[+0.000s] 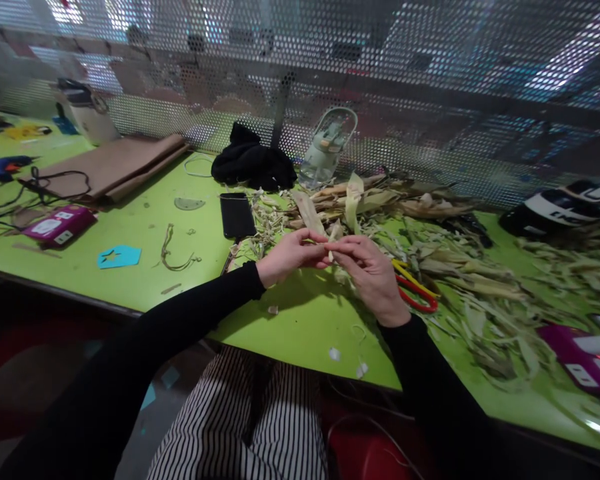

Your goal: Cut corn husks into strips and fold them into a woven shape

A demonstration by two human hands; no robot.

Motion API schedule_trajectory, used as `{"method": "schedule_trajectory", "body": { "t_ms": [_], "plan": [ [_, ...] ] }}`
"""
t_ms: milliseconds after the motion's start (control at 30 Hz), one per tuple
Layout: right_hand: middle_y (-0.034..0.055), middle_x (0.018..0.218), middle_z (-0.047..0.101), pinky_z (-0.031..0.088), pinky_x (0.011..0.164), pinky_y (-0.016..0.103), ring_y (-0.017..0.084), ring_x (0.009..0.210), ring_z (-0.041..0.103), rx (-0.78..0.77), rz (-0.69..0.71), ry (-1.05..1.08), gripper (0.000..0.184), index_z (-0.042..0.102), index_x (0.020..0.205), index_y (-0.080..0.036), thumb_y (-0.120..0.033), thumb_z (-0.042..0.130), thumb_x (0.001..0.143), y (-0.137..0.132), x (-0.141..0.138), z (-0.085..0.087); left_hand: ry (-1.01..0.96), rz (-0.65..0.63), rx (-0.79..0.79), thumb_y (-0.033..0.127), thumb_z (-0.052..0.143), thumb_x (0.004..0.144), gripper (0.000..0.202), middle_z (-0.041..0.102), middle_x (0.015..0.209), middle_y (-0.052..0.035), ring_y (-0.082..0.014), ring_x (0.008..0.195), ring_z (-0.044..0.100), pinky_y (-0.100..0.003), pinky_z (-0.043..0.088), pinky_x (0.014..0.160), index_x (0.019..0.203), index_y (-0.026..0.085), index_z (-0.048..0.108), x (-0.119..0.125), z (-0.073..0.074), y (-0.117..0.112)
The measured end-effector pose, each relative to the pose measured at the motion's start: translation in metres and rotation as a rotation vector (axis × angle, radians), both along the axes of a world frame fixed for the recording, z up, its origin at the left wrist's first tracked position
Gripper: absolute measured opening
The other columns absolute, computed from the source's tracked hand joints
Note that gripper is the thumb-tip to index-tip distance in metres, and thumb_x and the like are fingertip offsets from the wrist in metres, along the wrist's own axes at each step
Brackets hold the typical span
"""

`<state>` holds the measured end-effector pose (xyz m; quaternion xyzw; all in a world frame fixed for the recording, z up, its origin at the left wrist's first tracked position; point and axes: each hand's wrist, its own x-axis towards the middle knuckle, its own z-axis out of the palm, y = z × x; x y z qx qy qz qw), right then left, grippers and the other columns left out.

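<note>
Both of my hands meet above the green table (285,320), pinching a small piece of pale dried corn husk (335,233) between them. My left hand (298,253) comes from the left, its thumb and fingers closed on the husk. From the right, my right hand (373,273) grips the same piece with its fingertips. The lower end of the husk is partly covered by the fingers. Behind the hands lies a heap of dried husks (410,203), with strips and shreds spreading to the right. Scissors with red and yellow handles (417,293) lie beside my right wrist.
A black phone (238,215) lies left of the husks. Behind stand a green water bottle (325,150) and black cloth (253,163). Purple boxes (60,225), a glue gun (3,167) and brown paper (115,163) are on the left. A perforated metal screen (190,87) borders the table.
</note>
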<state>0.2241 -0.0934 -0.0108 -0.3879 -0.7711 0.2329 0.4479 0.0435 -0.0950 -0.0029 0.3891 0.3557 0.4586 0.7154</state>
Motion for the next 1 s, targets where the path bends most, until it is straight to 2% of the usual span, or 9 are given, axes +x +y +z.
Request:
{"method": "schedule_trajectory", "body": {
  "t_ms": [100, 167, 267, 367, 467, 533, 600, 800, 1000],
  "plan": [
    [0.005, 0.104, 0.063, 0.057, 0.083, 0.035, 0.02, 0.096, 0.066, -0.021, -0.048, 0.025, 0.017, 0.078, 0.091, -0.027, -0.042, 0.071, 0.087, -0.001, -0.002, -0.002, 0.055, -0.028, 0.071, 0.002, 0.063, 0.088, 0.014, 0.065, 0.062, 0.0035, -0.0059, 0.058, 0.064, -0.028, 0.055, 0.077, 0.082, 0.012, 0.054, 0.003, -0.002, 0.0],
    [0.0036, 0.098, 0.062, 0.058, 0.075, 0.032, 0.017, 0.085, 0.065, -0.073, -0.073, 0.091, 0.02, 0.074, 0.092, -0.025, -0.044, 0.075, 0.084, 0.001, -0.003, -0.006, 0.097, -0.029, 0.102, 0.0, 0.063, 0.085, 0.014, 0.065, 0.064, 0.0032, -0.0059, 0.06, 0.065, -0.027, 0.054, 0.076, 0.082, 0.011, 0.056, 0.005, -0.002, -0.001],
    [-0.0011, 0.088, 0.061, 0.057, 0.065, 0.028, 0.013, 0.071, 0.062, -0.18, -0.083, 0.241, 0.038, 0.063, 0.1, -0.026, -0.046, 0.083, 0.075, 0.005, -0.005, -0.01, 0.129, -0.037, 0.172, 0.0, 0.065, 0.084, 0.011, 0.066, 0.069, 0.0013, -0.0057, 0.063, 0.064, -0.025, 0.052, 0.075, 0.086, 0.009, 0.06, 0.005, -0.003, -0.004],
    [-0.0019, 0.093, 0.062, 0.057, 0.066, 0.027, 0.013, 0.072, 0.061, -0.255, -0.101, 0.324, 0.057, 0.059, 0.113, -0.027, -0.043, 0.089, 0.066, 0.008, -0.006, -0.011, 0.066, -0.057, 0.167, 0.011, 0.063, 0.091, 0.006, 0.069, 0.075, -0.0022, -0.0072, 0.068, 0.065, -0.028, 0.054, 0.081, 0.085, 0.009, 0.062, 0.003, -0.003, -0.005],
    [-0.0007, 0.089, 0.066, 0.057, 0.073, 0.03, 0.014, 0.075, 0.063, -0.313, -0.09, 0.268, 0.045, 0.066, 0.106, -0.024, -0.045, 0.084, 0.071, 0.006, -0.007, -0.009, 0.004, -0.04, 0.046, 0.013, 0.056, 0.097, 0.014, 0.069, 0.076, -0.0029, -0.0083, 0.069, 0.067, -0.035, 0.056, 0.09, 0.085, 0.009, 0.061, 0.004, -0.001, -0.006],
    [0.0006, 0.089, 0.068, 0.057, 0.077, 0.032, 0.015, 0.077, 0.064, -0.308, -0.081, 0.233, 0.034, 0.07, 0.097, -0.022, -0.046, 0.081, 0.075, 0.004, -0.007, -0.007, -0.004, -0.02, -0.031, 0.011, 0.053, 0.098, 0.016, 0.069, 0.074, -0.0019, -0.0077, 0.065, 0.067, -0.038, 0.056, 0.094, 0.084, 0.009, 0.06, 0.005, 0.002, -0.007],
    [0.001, 0.091, 0.07, 0.056, 0.079, 0.032, 0.016, 0.079, 0.065, -0.289, -0.094, 0.246, 0.031, 0.071, 0.095, -0.023, -0.046, 0.08, 0.077, 0.002, -0.008, -0.005, -0.013, -0.011, -0.069, 0.011, 0.053, 0.098, 0.017, 0.069, 0.073, -0.0015, -0.0074, 0.065, 0.067, -0.039, 0.055, 0.098, 0.083, 0.01, 0.06, 0.005, 0.005, -0.007],
    [-0.0018, 0.074, 0.065, 0.051, 0.07, 0.029, 0.013, 0.067, 0.058, -0.274, -0.159, 0.225, 0.028, 0.066, 0.08, -0.022, -0.048, 0.076, 0.08, 0.001, -0.007, -0.002, -0.043, 0.011, -0.071, 0.01, 0.054, 0.098, 0.017, 0.068, 0.072, -0.0007, -0.0076, 0.068, 0.068, -0.038, 0.054, 0.101, 0.082, 0.011, 0.059, 0.005, 0.006, -0.007],
    [-0.0033, 0.073, 0.06, 0.046, 0.068, 0.028, 0.012, 0.065, 0.053, -0.274, -0.172, 0.228, 0.022, 0.061, 0.078, -0.022, -0.04, 0.073, 0.08, -0.002, -0.009, -0.001, -0.052, 0.019, -0.052, 0.011, 0.056, 0.097, 0.016, 0.068, 0.072, -0.0007, -0.0074, 0.068, 0.067, -0.036, 0.055, 0.096, 0.081, 0.011, 0.059, 0.006, 0.003, -0.007]
  ]
}}
